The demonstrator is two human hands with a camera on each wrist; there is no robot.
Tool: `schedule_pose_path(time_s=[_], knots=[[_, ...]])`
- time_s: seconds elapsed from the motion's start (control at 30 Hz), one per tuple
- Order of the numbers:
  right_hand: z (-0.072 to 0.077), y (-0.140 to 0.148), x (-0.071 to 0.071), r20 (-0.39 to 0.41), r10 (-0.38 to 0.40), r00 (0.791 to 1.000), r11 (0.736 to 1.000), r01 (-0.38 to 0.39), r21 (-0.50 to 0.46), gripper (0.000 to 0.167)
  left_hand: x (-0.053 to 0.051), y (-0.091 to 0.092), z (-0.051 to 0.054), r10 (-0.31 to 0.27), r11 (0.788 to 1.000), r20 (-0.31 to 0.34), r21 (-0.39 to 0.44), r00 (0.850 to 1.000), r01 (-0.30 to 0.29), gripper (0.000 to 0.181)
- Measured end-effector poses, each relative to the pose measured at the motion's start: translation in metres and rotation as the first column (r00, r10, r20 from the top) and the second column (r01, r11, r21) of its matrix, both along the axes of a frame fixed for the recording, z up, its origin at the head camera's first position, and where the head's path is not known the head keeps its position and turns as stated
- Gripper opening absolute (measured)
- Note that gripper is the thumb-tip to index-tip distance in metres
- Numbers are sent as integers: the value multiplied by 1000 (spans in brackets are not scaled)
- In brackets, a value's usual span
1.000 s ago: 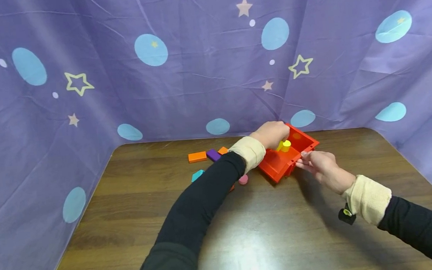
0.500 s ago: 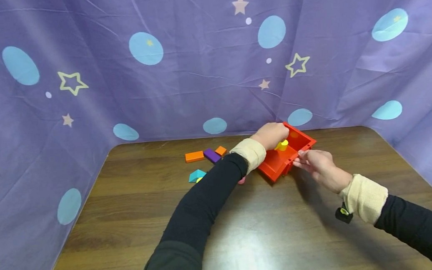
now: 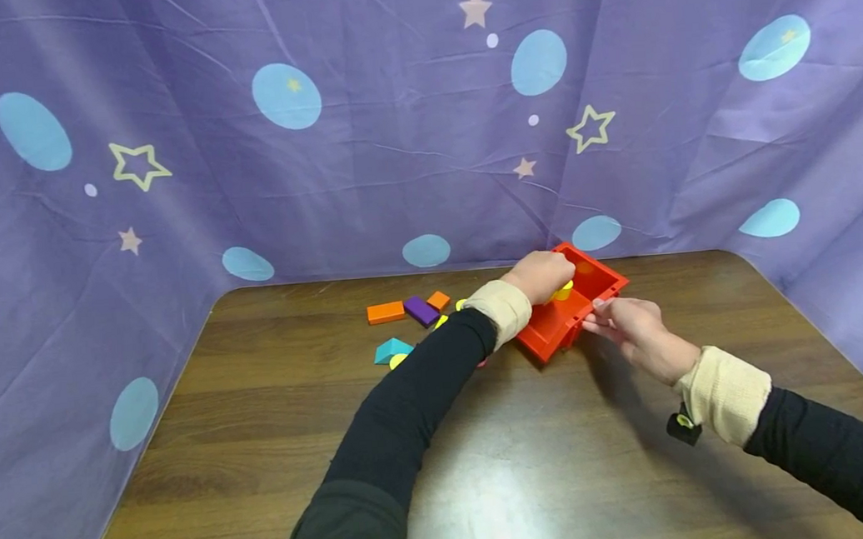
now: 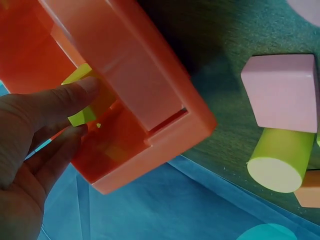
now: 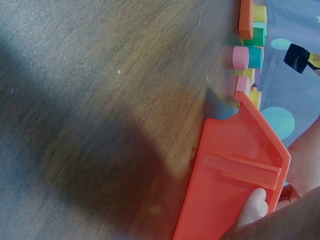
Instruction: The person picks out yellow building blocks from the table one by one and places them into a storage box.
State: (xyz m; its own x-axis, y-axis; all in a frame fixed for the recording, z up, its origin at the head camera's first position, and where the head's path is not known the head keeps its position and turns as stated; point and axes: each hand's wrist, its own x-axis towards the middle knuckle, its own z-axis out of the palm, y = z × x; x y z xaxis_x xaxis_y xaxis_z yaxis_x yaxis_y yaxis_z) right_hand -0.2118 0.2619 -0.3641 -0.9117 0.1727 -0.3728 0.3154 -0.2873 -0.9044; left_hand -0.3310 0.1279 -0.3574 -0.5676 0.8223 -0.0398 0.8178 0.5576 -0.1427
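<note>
In the head view a red plastic box (image 3: 552, 328) stands tilted at the back of the table. My left hand (image 3: 542, 275) reaches into it. Up close, the left wrist view shows thumb and fingers of the left hand (image 4: 42, 130) pinching a yellow block (image 4: 82, 116) inside the box. Part of that block is covered by the thumb, so its full shape is hidden. With thumb and fingers my right hand (image 3: 640, 332) grips the box's near right edge. Its thumb presses the red outer wall (image 5: 225, 200) in the right wrist view.
Left of the box lie loose blocks: an orange one (image 3: 385, 313), a purple one (image 3: 421, 310), a teal wedge (image 3: 392, 350) and several others partly behind the left sleeve. A pink block (image 4: 282, 92) touches a yellow cylinder (image 4: 281, 160). A purple curtain (image 3: 365, 182) hangs behind the table.
The head view has shifted slightly. Yellow blocks beside the left sleeve have come into sight. My left hand stays in the box; the right keeps its grip on the edge.
</note>
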Motion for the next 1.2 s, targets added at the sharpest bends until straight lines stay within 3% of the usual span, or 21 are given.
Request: schedule_pose_path(time_s=[0.33, 0.7, 1.2], knots=[[2, -1, -3, 13, 2, 1000, 1000, -3, 18, 16, -1, 3, -4, 7, 1000, -38, -29, 999, -8, 17], [1, 0, -3, 6, -3, 1000, 1000, 2, 13, 17, -2, 7, -9, -1, 999, -37, -55, 999, -1, 16], [-1, 0, 0, -4, 1, 1000, 1000, -1, -19, 16, 9, 6, -8, 32, 995, 6, -91, 999, -32, 22]])
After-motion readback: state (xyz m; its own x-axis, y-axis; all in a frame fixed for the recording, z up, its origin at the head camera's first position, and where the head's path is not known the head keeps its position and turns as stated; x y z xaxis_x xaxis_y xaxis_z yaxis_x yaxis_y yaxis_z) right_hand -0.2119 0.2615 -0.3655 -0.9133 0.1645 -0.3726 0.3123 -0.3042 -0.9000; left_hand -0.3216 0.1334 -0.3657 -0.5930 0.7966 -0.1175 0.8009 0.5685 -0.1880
